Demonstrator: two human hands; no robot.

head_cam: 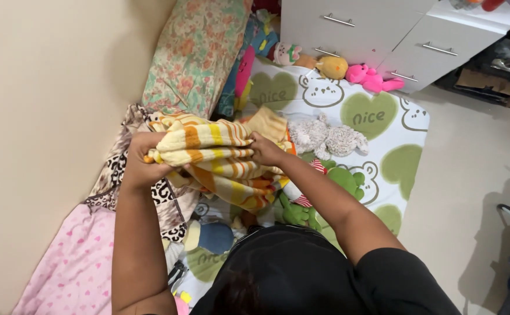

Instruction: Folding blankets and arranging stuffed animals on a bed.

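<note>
Cream wall on one side and a white chest of drawers (348, 26) at the far end frame a floor mattress (395, 125) covered in a white sheet printed with green hearts and bear faces. Above the mattress's near left part, a striped yellow, orange and cream towel (220, 154) is held bunched and partly folded in the air. The left hand (141, 160) clenches the towel's left end, fingers wrapped into the folds. The right hand (265, 150) pinches the cloth near its middle top edge, fingers closed on it. Loose towel hangs below both hands. Just beyond the right hand a grey-white plush rabbit (328, 137) lies near the mattress's middle, and a green plush frog (339, 181) lies under the right forearm. Along the left edge sit a leopard-print cloth (115, 169) and a pink heart-patterned blanket (74, 262). A floral pillow (196, 52) leans at the far left corner, with a yellow plush (332, 67) and a pink plush (371, 77) by the far edge.
</note>
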